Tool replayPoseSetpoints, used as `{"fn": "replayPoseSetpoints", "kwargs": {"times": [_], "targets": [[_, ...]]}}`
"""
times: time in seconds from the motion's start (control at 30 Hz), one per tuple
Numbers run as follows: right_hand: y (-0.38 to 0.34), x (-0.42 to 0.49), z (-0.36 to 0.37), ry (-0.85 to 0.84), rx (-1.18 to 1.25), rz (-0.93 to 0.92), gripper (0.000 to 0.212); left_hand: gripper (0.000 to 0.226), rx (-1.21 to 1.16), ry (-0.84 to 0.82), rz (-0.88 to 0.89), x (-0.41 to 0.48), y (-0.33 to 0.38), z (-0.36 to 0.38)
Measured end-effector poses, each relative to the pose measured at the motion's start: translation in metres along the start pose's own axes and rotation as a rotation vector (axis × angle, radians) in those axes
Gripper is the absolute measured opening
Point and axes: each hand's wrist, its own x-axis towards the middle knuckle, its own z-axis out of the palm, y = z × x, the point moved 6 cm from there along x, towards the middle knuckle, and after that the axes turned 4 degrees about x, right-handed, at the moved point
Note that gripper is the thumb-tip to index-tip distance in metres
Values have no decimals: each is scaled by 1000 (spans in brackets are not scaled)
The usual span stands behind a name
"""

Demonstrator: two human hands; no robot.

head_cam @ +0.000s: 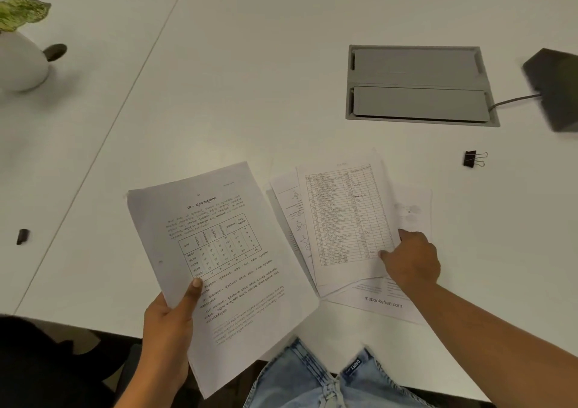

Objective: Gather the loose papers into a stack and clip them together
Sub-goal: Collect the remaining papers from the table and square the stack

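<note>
My left hand point(170, 329) grips a printed sheet with a table point(219, 251) by its lower left edge, thumb on top, holding it tilted over the table's front edge. To its right lie several loose papers fanned out on the white table point(281, 95). On top is a sheet with a long list point(341, 220). My right hand point(413, 259) pinches that list sheet at its right edge. A black binder clip point(474, 159) lies on the table, far right of the papers, apart from both hands.
A grey cable hatch point(419, 84) is set into the table behind the papers. A dark device with a cord point(556, 88) sits at the right edge. A white plant pot point(22, 60) stands far left, and a small black object point(22, 236) lies near the left.
</note>
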Motion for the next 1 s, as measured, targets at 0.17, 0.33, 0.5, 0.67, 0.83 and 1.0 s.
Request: {"fn": "replayPoseSetpoints", "kwargs": {"times": [0.17,0.33,0.5,0.67,0.83,1.0], "targets": [[-2,0,0,-16,-61,-20,59,10,16,14,-4,-1,-3,-1],[-2,-1,-2,1,-76,-19,60,17,20,9,-7,-1,-5,-1],[-4,-2,2,-3,-119,-61,55,26,1,-11,-8,0,-9,0],[-2,-3,3,-3,-91,-9,54,19,-12,-20,-14,2,-10,4],[3,6,5,-27,21,57,71,9,11,-17,-21,3,-9,7],[3,13,-2,-20,197,15,43,16,10,-21,-16,6,-9,7]]}}
